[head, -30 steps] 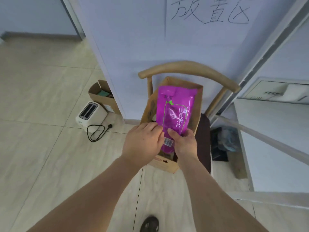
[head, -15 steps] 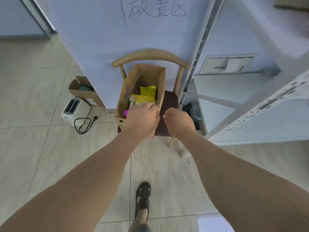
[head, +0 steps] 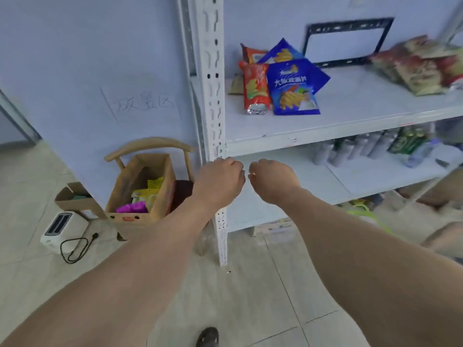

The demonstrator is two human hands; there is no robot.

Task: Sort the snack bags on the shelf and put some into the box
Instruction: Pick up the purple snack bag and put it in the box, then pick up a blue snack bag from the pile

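My left hand (head: 220,181) and my right hand (head: 271,180) hover side by side in front of the white shelf (head: 350,121), fingers loosely curled and holding nothing. On the upper shelf board lie a blue snack bag (head: 295,86), a red snack bag (head: 255,87) beside it, and more blue and red bags behind them. A blurred pile of red and tan bags (head: 421,66) lies at the right. The cardboard box (head: 140,189) stands on a wooden chair (head: 150,144) at the left, holding a purple bag (head: 131,207) and yellow bags (head: 150,190).
The shelf's white upright post (head: 215,96) stands just behind my left hand. Grey cans (head: 350,149) and other goods sit on the lower board. A white toaster (head: 60,229) with its cable and a small carton (head: 72,199) lie on the tiled floor at the left.
The purple bag left my hands and now lies in the box. Both hands drew back empty, and my view swung right and up from the box to the shelf.
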